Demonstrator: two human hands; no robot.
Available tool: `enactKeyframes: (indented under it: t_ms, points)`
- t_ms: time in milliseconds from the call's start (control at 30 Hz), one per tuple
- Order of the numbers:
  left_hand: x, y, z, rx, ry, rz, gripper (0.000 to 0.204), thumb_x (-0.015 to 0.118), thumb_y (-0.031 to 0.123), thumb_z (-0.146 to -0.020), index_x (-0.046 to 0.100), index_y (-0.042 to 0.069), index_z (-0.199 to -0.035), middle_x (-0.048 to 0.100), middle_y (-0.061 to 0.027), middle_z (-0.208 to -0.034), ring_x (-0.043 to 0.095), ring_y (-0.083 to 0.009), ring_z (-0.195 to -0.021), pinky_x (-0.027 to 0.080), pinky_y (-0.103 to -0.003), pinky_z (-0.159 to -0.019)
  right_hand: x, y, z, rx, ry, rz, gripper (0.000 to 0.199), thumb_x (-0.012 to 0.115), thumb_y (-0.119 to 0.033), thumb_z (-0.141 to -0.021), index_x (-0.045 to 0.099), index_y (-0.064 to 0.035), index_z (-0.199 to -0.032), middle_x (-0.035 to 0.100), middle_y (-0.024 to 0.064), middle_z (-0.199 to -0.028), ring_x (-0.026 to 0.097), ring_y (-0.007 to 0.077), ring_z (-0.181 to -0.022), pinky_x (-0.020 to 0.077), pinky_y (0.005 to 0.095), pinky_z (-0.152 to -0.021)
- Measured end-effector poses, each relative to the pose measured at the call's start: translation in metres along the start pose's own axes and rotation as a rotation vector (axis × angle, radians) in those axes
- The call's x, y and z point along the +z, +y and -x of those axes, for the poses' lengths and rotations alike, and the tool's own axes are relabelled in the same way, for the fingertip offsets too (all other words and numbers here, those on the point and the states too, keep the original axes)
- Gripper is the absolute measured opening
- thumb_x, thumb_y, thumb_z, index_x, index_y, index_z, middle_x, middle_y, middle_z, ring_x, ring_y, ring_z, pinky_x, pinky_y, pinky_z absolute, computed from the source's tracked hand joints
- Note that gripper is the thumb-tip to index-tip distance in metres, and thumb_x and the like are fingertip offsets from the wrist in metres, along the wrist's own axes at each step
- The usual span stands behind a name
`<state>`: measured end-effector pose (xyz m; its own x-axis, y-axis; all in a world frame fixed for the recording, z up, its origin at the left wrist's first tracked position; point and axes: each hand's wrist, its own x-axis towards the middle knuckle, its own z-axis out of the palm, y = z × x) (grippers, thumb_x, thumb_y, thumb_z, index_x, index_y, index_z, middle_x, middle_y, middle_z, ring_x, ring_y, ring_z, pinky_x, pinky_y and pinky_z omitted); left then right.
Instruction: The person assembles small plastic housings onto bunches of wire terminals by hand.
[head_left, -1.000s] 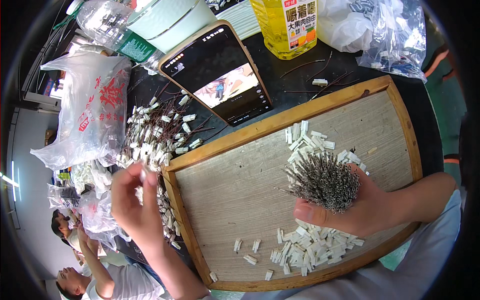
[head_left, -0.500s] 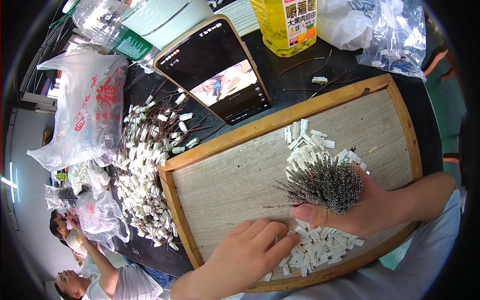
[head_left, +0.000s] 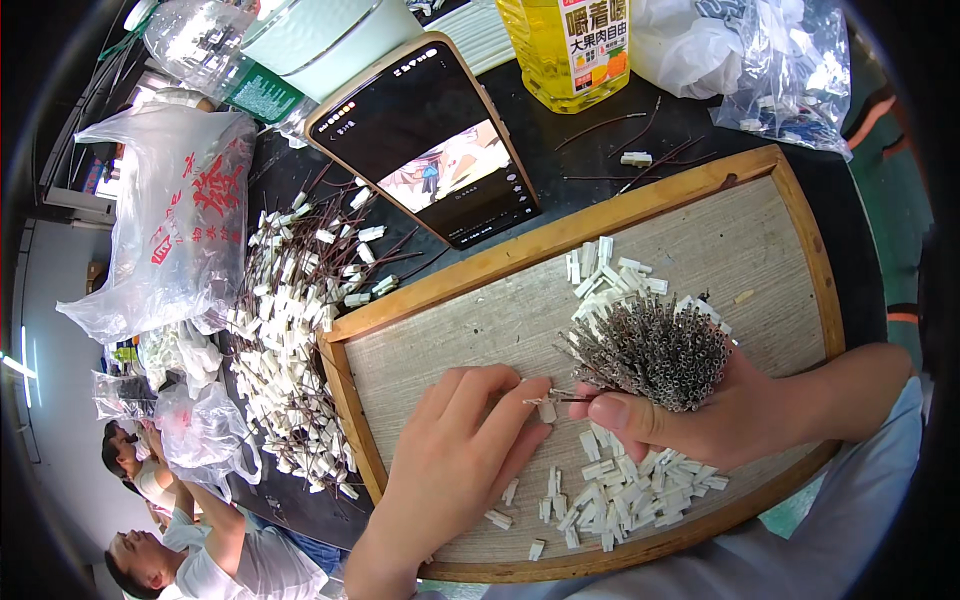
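Note:
A thick bundle of dark wires with metal terminals [head_left: 660, 350] is gripped in my right hand [head_left: 685, 425], its terminal ends fanned upward. Between that thumb and fingers, a single wire [head_left: 575, 400] sticks out to the left. My left hand [head_left: 460, 430] is closed at the tip of this wire, with a small white connector housing [head_left: 546, 411] pinched at its fingertips. Loose white connector housings [head_left: 640, 490] lie in a heap below my right hand. More white housings [head_left: 610, 275] lie above the bundle on the wood-framed tray [head_left: 440, 355].
Left of the tray spreads a pile of wires with white connectors [head_left: 290, 370]. A phone [head_left: 430, 140] leans against a pale bowl [head_left: 320, 45] behind it. A yellow drink bottle [head_left: 565, 60] and plastic bags [head_left: 170, 210] stand around. Another person [head_left: 215, 540] sits at the lower left.
My left hand has moved up from the housing heap to the single wire, bringing a white connector housing. The wire bundle in my right hand has tilted slightly and risen a little.

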<state>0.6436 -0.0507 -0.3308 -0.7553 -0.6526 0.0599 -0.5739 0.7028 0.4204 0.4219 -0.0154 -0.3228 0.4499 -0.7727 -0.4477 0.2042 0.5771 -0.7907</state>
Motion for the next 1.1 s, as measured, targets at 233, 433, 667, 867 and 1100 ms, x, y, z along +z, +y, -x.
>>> enactKeyframes:
  t_ms: [233, 433, 667, 867, 1100]
  points:
    - [0.001, -0.001, -0.002, 0.012, 0.025, 0.028, 0.029, 0.071, 0.012, -0.072, 0.06, 0.007, -0.099, 0.055, -0.0076, -0.098, 0.056, -0.0246, -0.088, 0.047, -0.035, -0.072, -0.001, 0.006, 0.0, -0.106, -0.031, -0.051, 0.019, 0.06, -0.016, -0.091, 0.059, -0.0012, -0.103, 0.062, 0.0018, -0.08, 0.057, 0.0064, -0.074, 0.0464, 0.0227, -0.065]
    - [0.0, -0.001, 0.001, -0.086, 0.175, 0.229, 0.024, 0.072, 0.004, -0.072, 0.059, 0.003, -0.092, 0.058, -0.0102, -0.085, 0.058, -0.0255, -0.075, 0.048, -0.033, -0.064, 0.001, 0.003, 0.001, -0.06, -0.031, -0.038, 0.019, 0.06, -0.015, -0.091, 0.059, -0.0015, -0.104, 0.062, 0.0012, -0.083, 0.055, 0.0049, -0.078, 0.0453, 0.0226, -0.07]
    - [-0.001, -0.002, 0.007, -0.195, 0.222, 0.449, 0.025, 0.071, -0.002, -0.073, 0.062, 0.0, -0.097, 0.063, -0.0113, -0.09, 0.061, -0.0196, -0.078, 0.049, -0.028, -0.066, 0.0, 0.007, 0.0, -0.182, -0.004, 0.051, 0.018, 0.064, -0.013, -0.088, 0.059, -0.0019, -0.1, 0.063, -0.001, -0.088, 0.053, 0.0024, -0.082, 0.0441, 0.0212, -0.071]
    - [0.0, -0.005, 0.013, -0.15, 0.308, 0.945, 0.03, 0.069, -0.006, -0.075, 0.063, -0.003, -0.105, 0.065, -0.0125, -0.097, 0.061, -0.0185, -0.082, 0.048, -0.027, -0.073, 0.0, 0.008, 0.0, -0.209, 0.038, 0.049, 0.016, 0.068, -0.012, -0.085, 0.061, -0.0027, -0.096, 0.063, -0.0013, -0.085, 0.053, 0.002, -0.079, 0.0443, 0.0211, -0.068]
    - [-0.006, -0.004, 0.008, -0.049, 0.251, 0.734, 0.029, 0.071, -0.004, -0.072, 0.065, -0.003, -0.101, 0.066, -0.0119, -0.093, 0.062, -0.0204, -0.081, 0.048, -0.028, -0.071, -0.001, 0.009, 0.0, -0.165, 0.042, 0.049, 0.017, 0.069, -0.012, -0.084, 0.061, -0.003, -0.096, 0.064, -0.0016, -0.084, 0.054, 0.0018, -0.079, 0.0447, 0.0201, -0.068]
